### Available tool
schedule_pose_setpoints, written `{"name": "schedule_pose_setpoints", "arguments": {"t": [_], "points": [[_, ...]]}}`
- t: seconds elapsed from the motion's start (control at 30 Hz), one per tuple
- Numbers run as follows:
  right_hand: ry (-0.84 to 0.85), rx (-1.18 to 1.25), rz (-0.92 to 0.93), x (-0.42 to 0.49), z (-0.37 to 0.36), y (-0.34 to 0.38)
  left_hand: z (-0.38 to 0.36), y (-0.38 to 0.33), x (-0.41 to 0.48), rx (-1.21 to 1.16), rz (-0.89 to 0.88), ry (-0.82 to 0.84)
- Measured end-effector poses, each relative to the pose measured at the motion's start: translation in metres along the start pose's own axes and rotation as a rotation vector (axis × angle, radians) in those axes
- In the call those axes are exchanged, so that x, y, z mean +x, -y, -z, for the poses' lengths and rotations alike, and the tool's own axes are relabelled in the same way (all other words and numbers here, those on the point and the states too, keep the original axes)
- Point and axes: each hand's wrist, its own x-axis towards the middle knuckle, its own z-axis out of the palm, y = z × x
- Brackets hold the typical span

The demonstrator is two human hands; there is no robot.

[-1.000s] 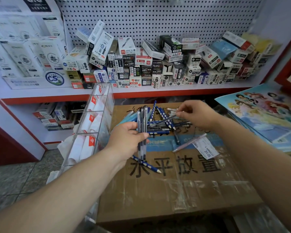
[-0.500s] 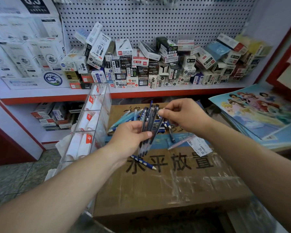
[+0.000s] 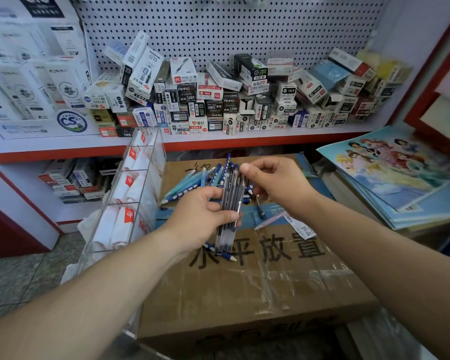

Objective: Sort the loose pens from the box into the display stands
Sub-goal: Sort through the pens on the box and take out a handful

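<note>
My left hand (image 3: 202,216) grips an upright bundle of several dark clear-barrelled pens (image 3: 230,203) above a taped cardboard box (image 3: 244,294). My right hand (image 3: 276,184) is curled at the top of that bundle, fingers pinching the upper end of one pen. Behind the hands a loose pile of blue dotted and light-blue pens (image 3: 200,180) lies on the box top. One blue dotted pen (image 3: 222,254) lies below the bundle, and a pink pen (image 3: 269,220) lies to the right. A clear acrylic display stand (image 3: 138,185) with compartments stands left of the box, holding white wrapped items.
A white shelf (image 3: 244,136) with a red edge carries many stacked pen boxes under a pegboard. Picture books (image 3: 395,172) are stacked at the right. A white paper label (image 3: 300,227) lies on the box. Tiled floor (image 3: 18,281) shows at the lower left.
My right hand moved left from the pile with a pen and brought it to the top of the bundle in my left hand. The bundle stayed roughly in place.
</note>
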Motion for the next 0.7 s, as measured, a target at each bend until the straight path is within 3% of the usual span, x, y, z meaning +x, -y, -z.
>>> {"name": "schedule_pose_setpoints", "arguments": {"t": [0.07, 0.2, 0.27, 0.53, 0.7], "points": [[-0.044, -0.043, 0.001, 0.005, 0.009, -0.011, 0.002, 0.002, 0.001, -0.004, 0.012, -0.031], [-0.051, -0.658, 0.029, 0.017, 0.037, -0.049, 0.008, 0.004, 0.004, -0.022, 0.019, -0.101], [0.012, -0.795, 0.0, 0.021, 0.044, -0.066, 0.009, 0.005, 0.005, -0.033, 0.028, -0.104], [0.097, -0.97, -0.004, 0.028, 0.049, -0.078, 0.008, 0.006, 0.006, -0.017, 0.026, -0.094], [0.109, -0.935, -0.07, 0.026, 0.06, -0.076, 0.007, 0.005, 0.007, -0.017, 0.026, -0.089]]}}
